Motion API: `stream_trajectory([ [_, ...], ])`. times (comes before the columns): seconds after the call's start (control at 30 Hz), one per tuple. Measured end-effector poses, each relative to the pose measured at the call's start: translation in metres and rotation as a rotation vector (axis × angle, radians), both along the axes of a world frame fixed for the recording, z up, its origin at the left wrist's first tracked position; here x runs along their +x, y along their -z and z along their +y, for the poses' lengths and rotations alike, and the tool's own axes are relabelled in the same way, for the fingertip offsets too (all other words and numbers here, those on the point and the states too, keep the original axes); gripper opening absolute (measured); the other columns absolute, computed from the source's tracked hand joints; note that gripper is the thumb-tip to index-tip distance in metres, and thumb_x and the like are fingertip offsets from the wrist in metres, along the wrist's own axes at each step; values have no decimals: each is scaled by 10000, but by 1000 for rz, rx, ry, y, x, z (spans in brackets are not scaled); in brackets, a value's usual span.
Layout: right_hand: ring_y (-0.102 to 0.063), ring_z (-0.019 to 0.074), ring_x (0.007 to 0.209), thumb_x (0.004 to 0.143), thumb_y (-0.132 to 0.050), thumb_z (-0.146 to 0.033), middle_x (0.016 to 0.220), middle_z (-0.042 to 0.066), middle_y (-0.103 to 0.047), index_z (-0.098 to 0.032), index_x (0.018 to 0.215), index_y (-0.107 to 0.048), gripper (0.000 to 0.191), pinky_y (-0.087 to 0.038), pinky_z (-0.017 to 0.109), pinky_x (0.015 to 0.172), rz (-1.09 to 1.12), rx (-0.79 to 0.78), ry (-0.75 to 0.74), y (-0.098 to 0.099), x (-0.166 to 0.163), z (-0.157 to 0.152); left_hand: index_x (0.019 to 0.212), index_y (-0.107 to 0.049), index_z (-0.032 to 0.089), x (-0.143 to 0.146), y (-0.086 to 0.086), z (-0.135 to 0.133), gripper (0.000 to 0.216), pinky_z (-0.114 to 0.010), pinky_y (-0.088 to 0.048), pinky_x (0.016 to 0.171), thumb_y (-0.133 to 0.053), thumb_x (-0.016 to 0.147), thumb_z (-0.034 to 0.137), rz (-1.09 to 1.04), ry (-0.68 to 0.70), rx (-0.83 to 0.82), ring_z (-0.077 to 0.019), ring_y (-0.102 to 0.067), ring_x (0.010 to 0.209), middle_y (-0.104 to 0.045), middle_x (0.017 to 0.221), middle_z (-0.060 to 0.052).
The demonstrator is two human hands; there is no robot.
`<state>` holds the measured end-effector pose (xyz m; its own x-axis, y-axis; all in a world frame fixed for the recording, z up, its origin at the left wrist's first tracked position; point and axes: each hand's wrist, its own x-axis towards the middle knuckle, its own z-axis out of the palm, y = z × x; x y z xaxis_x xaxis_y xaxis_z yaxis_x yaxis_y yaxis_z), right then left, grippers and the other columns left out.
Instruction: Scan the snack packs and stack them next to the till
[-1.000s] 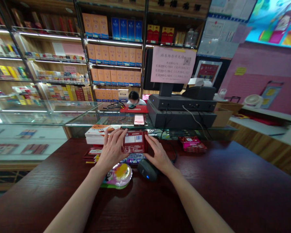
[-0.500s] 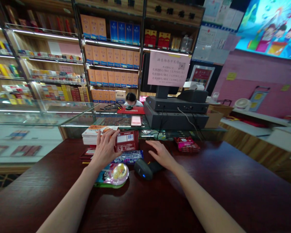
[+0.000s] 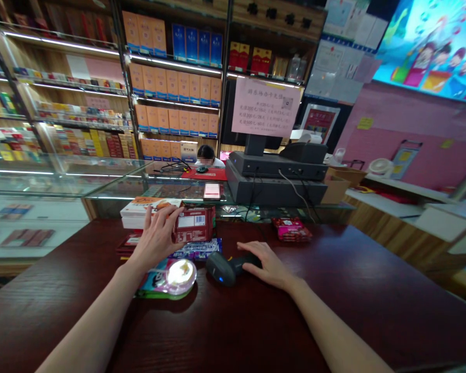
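My left hand grips a dark red box with a white barcode label, held upright above the dark wooden counter. My right hand lies curled over the handle of a black barcode scanner with a blue light, which rests on the counter. Under the red box lies a purple packet. A round yellow-and-pink toy pack on a green card sits below my left wrist.
White flat boxes are stacked behind my left hand. A pink packet lies to the right. A cash register with a pink notice stands on the glass showcase. A person sits behind it. Shelves of goods fill the back wall.
My right hand let go of the red box and came down onto the scanner. The left hand kept the box and shifted slightly left.
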<state>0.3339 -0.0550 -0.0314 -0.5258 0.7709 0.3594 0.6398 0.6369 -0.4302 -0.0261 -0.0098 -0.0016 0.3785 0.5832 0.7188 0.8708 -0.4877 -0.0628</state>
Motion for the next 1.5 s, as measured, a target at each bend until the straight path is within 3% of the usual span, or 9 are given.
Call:
stream_trajectory([
  [0.13, -562, 270, 1248, 814, -715, -341, 1342, 104, -637, -254, 1507, -410, 763, -310, 527, 1145, -86, 38, -67, 3, -5, -5, 1506, -323, 233, 0, 0, 0, 892, -628, -111, 1230, -743, 728, 348, 1, -5, -5, -351, -480, 1334, -502, 1395, -142],
  [0.27, -582, 245, 1211, 781, -611, -183, 1282, 102, -655, -223, 1521, -375, 778, -275, 524, 1165, -142, 59, -69, 9, -10, -2, 1511, -319, 238, 0, 0, 0, 887, -620, -103, 1233, -735, 737, 354, 4, -16, -25, -349, -465, 1352, -495, 1406, -142],
  [0.47, -596, 247, 1129, 768, -590, -146, 1181, 90, -658, -216, 1471, -431, 724, -320, 510, 1128, -151, 104, -53, 12, -15, 0, 1513, -309, 220, -1, 0, -1, 882, -618, -113, 1229, -725, 747, 355, 12, -35, -15, -344, -482, 1333, -501, 1390, -149],
  [0.7, -583, 259, 1157, 893, -642, -232, 1238, 89, -647, -263, 1439, -441, 583, -370, 473, 1060, 3, 224, 37, 8, -18, 8, 1507, -308, 188, -1, 1, 0, 880, -614, -107, 1235, -733, 755, 357, 19, -61, -6, -345, -477, 1334, -494, 1390, -161],
  [0.87, -596, 263, 1144, 921, -643, -299, 1225, 80, -657, -283, 1463, -427, 583, -379, 465, 1055, 57, 276, 76, 4, -22, 12, 1526, -272, 215, -2, 4, 1, 914, -617, -113, 1238, -737, 748, 328, -6, -72, 6, -348, -444, 1368, -476, 1413, -153],
  [1.17, -613, 238, 1096, 944, -628, -349, 1145, 62, -678, -266, 1414, -491, 497, -393, 423, 1027, 10, 269, 40, -8, -35, 7, 1517, -288, 189, -2, 2, -1, 914, -596, -99, 1249, -745, 730, 273, -28, -89, 19, -336, -411, 1399, -469, 1426, -159],
  [1.5, -603, 245, 1099, 954, -622, -360, 1157, 70, -671, -265, 1371, -499, 446, -371, 440, 1024, 10, 245, 52, -8, -38, 5, 1521, -285, 198, -2, 1, -1, 913, -612, -101, 1246, -742, 734, 272, -41, -66, 19, -341, -410, 1403, -472, 1428, -163],
])
